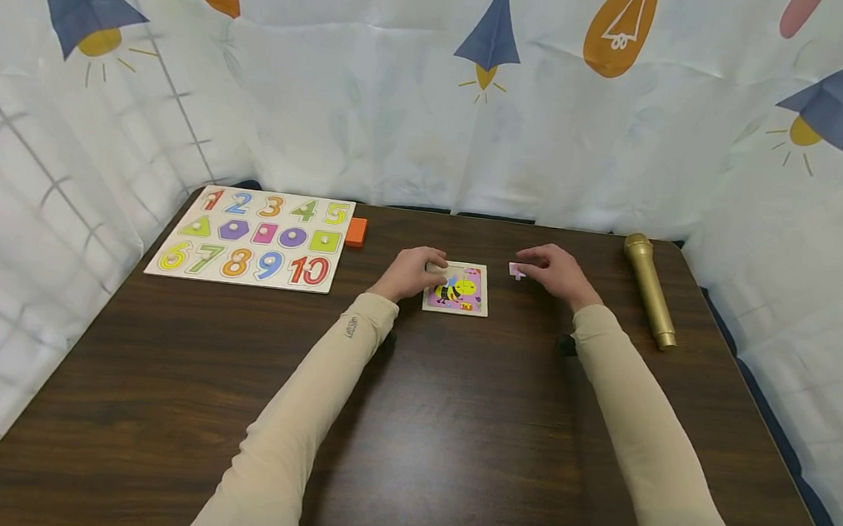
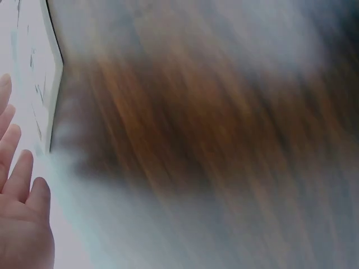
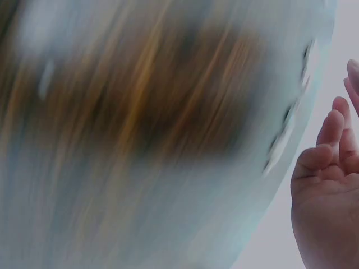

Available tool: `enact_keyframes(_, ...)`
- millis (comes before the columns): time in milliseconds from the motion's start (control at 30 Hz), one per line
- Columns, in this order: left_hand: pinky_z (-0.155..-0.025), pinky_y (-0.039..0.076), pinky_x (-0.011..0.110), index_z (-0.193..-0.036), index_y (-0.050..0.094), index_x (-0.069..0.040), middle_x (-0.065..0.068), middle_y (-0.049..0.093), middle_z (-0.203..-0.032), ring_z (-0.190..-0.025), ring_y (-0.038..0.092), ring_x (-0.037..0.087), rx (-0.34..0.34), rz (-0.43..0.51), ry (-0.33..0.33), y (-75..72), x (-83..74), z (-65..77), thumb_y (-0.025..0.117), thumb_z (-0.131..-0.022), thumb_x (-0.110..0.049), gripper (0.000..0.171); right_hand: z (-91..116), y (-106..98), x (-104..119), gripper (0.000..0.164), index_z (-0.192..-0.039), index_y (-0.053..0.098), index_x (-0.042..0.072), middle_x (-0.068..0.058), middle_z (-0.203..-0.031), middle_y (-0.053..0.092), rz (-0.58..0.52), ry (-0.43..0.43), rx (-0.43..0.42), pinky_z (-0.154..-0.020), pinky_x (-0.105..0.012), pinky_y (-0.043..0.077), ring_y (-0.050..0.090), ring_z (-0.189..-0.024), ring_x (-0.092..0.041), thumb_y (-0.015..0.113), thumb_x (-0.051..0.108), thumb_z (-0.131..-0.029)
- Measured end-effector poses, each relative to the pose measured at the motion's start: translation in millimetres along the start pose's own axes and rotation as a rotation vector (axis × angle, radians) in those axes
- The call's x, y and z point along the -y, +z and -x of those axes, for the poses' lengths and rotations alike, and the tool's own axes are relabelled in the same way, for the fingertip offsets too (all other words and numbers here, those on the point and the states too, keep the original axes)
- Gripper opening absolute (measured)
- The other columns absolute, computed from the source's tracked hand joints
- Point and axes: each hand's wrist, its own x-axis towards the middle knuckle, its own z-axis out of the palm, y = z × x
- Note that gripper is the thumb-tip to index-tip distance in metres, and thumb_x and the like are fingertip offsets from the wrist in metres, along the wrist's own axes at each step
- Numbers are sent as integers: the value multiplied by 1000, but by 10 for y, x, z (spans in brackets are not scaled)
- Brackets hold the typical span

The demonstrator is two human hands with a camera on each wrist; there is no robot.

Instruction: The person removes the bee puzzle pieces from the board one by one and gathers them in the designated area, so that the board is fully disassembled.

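Observation:
A small square bee puzzle [image 1: 459,300] with a pale wooden frame lies flat at mid-table. My left hand [image 1: 411,274] rests over its left side, thumb and fingers at the upper left corner. There a bare tan patch shows in the picture. In the left wrist view the fingers of this hand [image 2: 22,185] are extended beside the pale puzzle edge [image 2: 54,95]. To the right of the frame, my right hand [image 1: 558,273] pinches a small pink puzzle piece [image 1: 515,271] at its right side, low over the table. Its loosely bent fingers [image 3: 331,131] show in the right wrist view.
On the left lies a wooden number and shape board [image 1: 240,277], with an orange block [image 1: 356,232] by its right edge. A gold microphone [image 1: 650,291] lies at the right. Behind the dark wooden table [image 1: 450,449] hangs a white patterned curtain [image 1: 403,128].

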Motion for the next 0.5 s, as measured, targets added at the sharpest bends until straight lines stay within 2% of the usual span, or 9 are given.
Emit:
enact_keyframes(133, -112, 33, 39, -121, 70, -4, 6, 54, -141, -136, 43, 25, 17, 8, -5, 48, -52, -28, 69, -92, -19, 33, -75, 170, 193, 35, -126, 65, 8, -14, -127, 54, 12, -40, 58, -95, -48, 45, 52, -110, -31, 64, 25, -96)
enact_keyframes(233, -115, 28, 40, -121, 70, -6, 5, 53, -144, -141, 36, 24, 31, 12, -19, 80, -85, -39, 68, -92, -19, 32, -133, 308, 293, 32, -124, 67, 10, -12, -125, 55, 18, -73, 88, -94, -45, 45, 52, -106, -29, 65, 25, -95)
enact_keyframes(367, -118, 22, 41, -121, 70, -7, 5, 50, -146, -145, 28, 25, 49, -3, -11, 119, -105, -59, 67, -93, -18, 30, -161, 451, 359, 29, -121, 69, 10, -12, -121, 55, -2, -122, 112, -91, -43, 46, 52, -100, -27, 66, 23, -95)
enact_keyframes(500, -117, 24, 41, -122, 70, -8, 4, 50, -146, -145, 28, 26, 53, -16, -16, 135, -105, -71, 67, -93, -17, 31, -164, 524, 389, 26, -118, 71, 9, -13, -121, 53, -26, -146, 128, -87, -43, 47, 52, -97, -28, 65, 20, -95)
